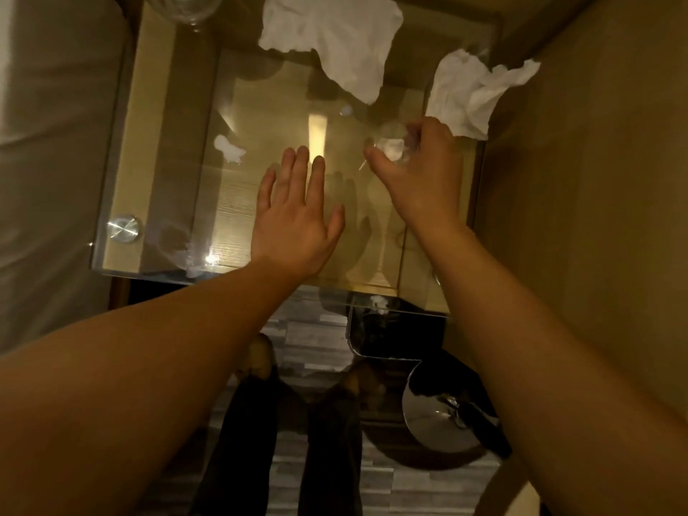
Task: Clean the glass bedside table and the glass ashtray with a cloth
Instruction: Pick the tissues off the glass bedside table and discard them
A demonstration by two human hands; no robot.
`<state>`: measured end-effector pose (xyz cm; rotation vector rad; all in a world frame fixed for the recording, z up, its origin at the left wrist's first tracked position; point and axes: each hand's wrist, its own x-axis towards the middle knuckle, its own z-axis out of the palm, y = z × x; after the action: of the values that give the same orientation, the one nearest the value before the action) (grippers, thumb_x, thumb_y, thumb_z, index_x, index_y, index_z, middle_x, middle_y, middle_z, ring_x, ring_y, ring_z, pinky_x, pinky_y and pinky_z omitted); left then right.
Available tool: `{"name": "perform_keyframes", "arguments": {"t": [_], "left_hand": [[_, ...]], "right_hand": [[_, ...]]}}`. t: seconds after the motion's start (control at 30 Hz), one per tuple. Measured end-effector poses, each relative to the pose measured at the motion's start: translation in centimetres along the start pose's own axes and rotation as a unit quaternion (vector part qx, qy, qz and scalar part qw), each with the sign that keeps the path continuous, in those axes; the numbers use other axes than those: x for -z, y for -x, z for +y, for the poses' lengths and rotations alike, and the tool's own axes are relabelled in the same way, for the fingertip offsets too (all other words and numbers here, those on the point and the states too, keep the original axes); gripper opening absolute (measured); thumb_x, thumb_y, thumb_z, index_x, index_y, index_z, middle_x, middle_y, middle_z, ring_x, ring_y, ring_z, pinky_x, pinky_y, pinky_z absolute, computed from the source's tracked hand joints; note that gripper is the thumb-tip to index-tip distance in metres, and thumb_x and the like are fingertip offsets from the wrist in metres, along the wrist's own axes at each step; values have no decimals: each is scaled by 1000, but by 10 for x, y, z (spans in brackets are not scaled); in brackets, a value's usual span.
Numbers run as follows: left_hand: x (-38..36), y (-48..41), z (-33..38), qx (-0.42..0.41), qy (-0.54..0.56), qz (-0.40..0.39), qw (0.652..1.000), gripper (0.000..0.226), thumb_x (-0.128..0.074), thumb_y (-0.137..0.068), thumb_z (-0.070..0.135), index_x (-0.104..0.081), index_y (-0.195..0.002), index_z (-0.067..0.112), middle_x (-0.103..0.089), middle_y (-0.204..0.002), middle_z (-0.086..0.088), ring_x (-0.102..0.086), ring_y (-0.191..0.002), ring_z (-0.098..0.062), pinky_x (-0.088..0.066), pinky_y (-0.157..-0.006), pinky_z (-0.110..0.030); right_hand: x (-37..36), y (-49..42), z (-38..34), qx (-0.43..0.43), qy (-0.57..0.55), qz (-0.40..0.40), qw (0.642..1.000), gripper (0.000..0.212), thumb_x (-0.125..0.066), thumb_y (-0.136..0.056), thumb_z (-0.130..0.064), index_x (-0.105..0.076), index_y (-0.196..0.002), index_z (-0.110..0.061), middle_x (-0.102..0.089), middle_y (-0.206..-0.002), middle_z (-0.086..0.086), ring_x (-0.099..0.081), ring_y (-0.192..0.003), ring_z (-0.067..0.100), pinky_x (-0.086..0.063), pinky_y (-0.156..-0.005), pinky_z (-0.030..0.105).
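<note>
The glass bedside table point(238, 117) fills the upper middle of the head view, with smears and white specks on its top. My right hand point(417, 176) curls around the clear glass ashtray point(391, 145) at the table's right side. Flat and open, my left hand point(294, 217) lies over the glass near the front edge, fingers spread, holding nothing. One white crumpled cloth point(335, 35) lies at the back middle of the table. A second white crumpled cloth point(469, 95) rests at the back right corner, just beyond my right hand.
A clear glass vessel point(186, 9) stands at the table's back left corner. A round metal fitting point(124, 227) sits at the front left corner. A bed point(48, 162) lies to the left, a wall point(595, 180) to the right. On the floor below stands a bin with a shiny lid point(432, 415).
</note>
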<state>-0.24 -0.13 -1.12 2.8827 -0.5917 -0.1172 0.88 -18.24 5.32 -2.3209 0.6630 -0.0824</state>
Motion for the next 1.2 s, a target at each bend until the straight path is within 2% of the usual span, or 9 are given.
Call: {"name": "perform_keyframes", "arguments": {"t": [0.13,0.33,0.47,0.57,0.63,0.87,1.0,1.13,1.2], "left_hand": [[1,0,1,11,-5,-19,1000,76,-28,-105,57,-21,-164,10,-16,-174,-16,-8,-162,-28,-6,-129,-48],[-1,0,0,11,-5,-11,1000,74,-27,-106,56,-21,-164,10,-17,-173,-17,-10,-162,-30,-9,-129,-51],[-1,0,0,11,-5,-9,1000,75,-25,-105,57,-19,-164,11,-16,-174,-16,-9,-162,-29,-8,-130,-51],[-1,0,0,9,-6,-3,1000,75,-24,-106,57,-19,-165,12,-15,-174,-16,-9,-162,-29,-8,-130,-51],[0,0,0,8,-6,1,1000,75,-25,-106,57,-19,-165,11,-15,-174,-17,-9,-162,-30,-7,-130,-51],[0,1,0,3,-7,10,1000,74,-27,-106,55,-19,-165,10,-15,-174,-17,-9,-162,-31,-7,-129,-51],[-1,0,0,5,-3,18,1000,73,-29,-106,55,-20,-164,11,-18,-173,-16,-10,-162,-30,-8,-129,-51],[0,-1,2,16,4,13,1000,72,-29,-106,55,-22,-164,12,-19,-173,-16,-12,-161,-29,-9,-129,-51],[2,-2,3,19,3,9,1000,72,-30,-106,55,-23,-164,12,-20,-173,-16,-12,-161,-29,-9,-129,-50]], "right_hand": [[33,51,9,-45,-56,36,997,60,-81,-79,-47,-63,-125,-12,-64,-119,2,-59,-101,6,-42,-75,4],[67,175,46,-178,-122,40,976,60,-82,-81,-50,-54,-132,-35,-59,-129,-12,-60,-113,1,-54,-89,17],[55,243,75,-254,-138,49,956,67,-86,-80,-43,-49,-136,-37,-58,-128,-15,-59,-116,-3,-53,-92,14],[29,260,101,-292,-103,27,950,70,-86,-83,-33,-49,-141,-24,-58,-135,-3,-57,-124,11,-53,-105,38],[11,259,117,-302,-87,15,949,70,-85,-85,-28,-48,-143,-16,-56,-141,5,-55,-129,19,-49,-110,45],[3,232,143,-306,-68,11,950,67,-81,-89,-25,-49,-145,-7,-56,-142,11,-55,-130,23,-47,-112,45],[36,211,123,-227,-68,68,969,52,-77,-91,-34,-57,-135,-16,-61,-123,-4,-60,-112,12,-55,-99,38],[69,168,89,-157,-82,96,979,44,-68,-89,-50,-53,-128,-38,-55,-119,-25,-56,-115,-2,-49,-96,20],[79,135,75,-112,-87,115,983,42,-68,-91,-47,-53,-129,-37,-52,-118,-28,-54,-117,-3,-47,-97,16]]}}
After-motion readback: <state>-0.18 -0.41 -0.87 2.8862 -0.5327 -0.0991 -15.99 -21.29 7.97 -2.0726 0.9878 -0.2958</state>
